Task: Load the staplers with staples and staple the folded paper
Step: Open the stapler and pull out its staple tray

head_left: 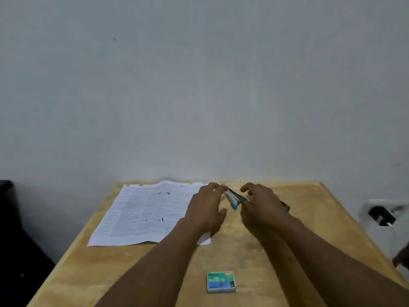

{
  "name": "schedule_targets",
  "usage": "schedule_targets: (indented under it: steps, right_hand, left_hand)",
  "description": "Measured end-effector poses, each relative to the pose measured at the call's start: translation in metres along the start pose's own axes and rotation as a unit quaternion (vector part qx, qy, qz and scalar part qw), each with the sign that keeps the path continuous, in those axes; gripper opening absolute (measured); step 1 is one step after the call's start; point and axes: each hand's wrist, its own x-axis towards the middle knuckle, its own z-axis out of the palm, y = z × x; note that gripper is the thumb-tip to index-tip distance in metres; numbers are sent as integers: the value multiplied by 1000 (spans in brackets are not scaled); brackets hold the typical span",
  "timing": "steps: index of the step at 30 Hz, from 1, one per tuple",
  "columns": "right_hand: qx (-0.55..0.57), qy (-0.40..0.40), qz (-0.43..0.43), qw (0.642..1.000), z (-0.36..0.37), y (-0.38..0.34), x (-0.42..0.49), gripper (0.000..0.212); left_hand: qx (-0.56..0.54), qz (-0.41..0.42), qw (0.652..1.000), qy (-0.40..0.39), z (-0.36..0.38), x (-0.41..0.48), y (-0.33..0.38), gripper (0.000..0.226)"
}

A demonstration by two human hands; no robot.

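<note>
A small blue and black stapler [234, 198] is held up between my two hands above the far part of the wooden table [254, 247]. My left hand [207, 210] pinches its far end with the fingertips. My right hand [262, 201] grips its near end and body. A printed sheet of paper [143, 212] lies flat to the left, its right edge under my left hand. A green and blue box of No. 10 staples [220, 282] lies shut near the front edge. A dark object [285, 206], possibly a second stapler, peeks out behind my right hand.
A white wall rises right behind the table. A dark piece of furniture [13, 229] stands at the left. At the right, a white surface [385, 220] carries a black object [381, 214].
</note>
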Motion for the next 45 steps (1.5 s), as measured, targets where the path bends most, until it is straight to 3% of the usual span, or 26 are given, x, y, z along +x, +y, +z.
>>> schedule_targets:
  steps: [5, 9, 13, 17, 20, 23, 29, 34, 37, 39, 41, 43, 45]
  right_hand:
    - [41, -5, 0, 999, 14, 8, 30, 24]
    - [148, 37, 11, 988, 20, 11, 36, 19]
    - [278, 85, 10, 957, 25, 4, 32, 17]
    - [412, 71, 17, 908, 24, -14, 24, 19]
    - [429, 72, 6, 900, 24, -20, 19, 19]
    - [389, 81, -15, 917, 26, -20, 14, 20]
    - [384, 133, -51, 912, 20, -25, 8, 23]
    - [521, 138, 92, 837, 19, -17, 8, 26]
    - [540, 143, 101, 823, 20, -15, 11, 24]
    - [535, 154, 111, 823, 18, -13, 13, 24]
    - [512, 161, 114, 836, 17, -11, 12, 24]
    - [472, 158, 99, 862, 19, -13, 10, 22]
    - [450, 147, 78, 877, 21, -18, 7, 21]
  left_hand:
    - [-31, 14, 999, 3, 19, 32, -11, 47]
    - [-81, 35, 993, 72, 24, 36, -17, 32]
    - [-147, 29, 979, 141, 26, 27, -30, 28]
    - [-201, 29, 967, 155, 14, 22, -34, 26]
    - [-204, 38, 967, 148, 8, 16, -32, 23]
    - [-200, 53, 969, 138, 7, 11, -29, 21]
    - [-256, 56, 949, 177, 4, 2, -18, 16]
    - [-437, -67, 864, 242, -18, 3, -16, 6]
    - [-484, -114, 835, 234, -22, 2, -19, 28]
    - [-456, -143, 846, 237, -21, 2, -27, 56]
    - [-381, -135, 880, 251, -22, 0, -33, 70]
    - [-262, -52, 928, 259, -21, -1, -34, 63]
    - [-182, 62, 954, 228, -14, -2, -28, 50]
